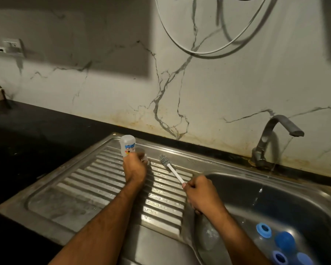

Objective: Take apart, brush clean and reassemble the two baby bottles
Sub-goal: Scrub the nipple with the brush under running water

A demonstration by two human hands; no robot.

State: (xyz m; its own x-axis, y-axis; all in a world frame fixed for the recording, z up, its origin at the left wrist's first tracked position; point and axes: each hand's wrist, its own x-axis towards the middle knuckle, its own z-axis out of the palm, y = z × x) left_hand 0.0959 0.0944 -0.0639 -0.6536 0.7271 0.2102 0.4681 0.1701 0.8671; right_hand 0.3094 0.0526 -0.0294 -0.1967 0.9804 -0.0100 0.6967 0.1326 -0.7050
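**Bottle body set out to drain, brush kept at the ready**

While the left hand curls its fingers round the lower end of a clear bottle body, it stands that body mouth-down at the far edge of the ribbed draining board, probably so that rinse water can run off along the grooves. The right hand grips the white handle of the bottle brush, whose grey bristle head rests on the board just beside the bottle, close enough to be taken up again without a search. To the right, a thin stream falls from the tap into the sink basin. Blue bottle parts, rings and caps by their look, lie in the basin's near corner, and a second clear bottle body seems to lie against its left wall, though blur makes this uncertain. By this layout, one bottle appears brushed and the other's parts still wait. Dark worktop flanks the board.
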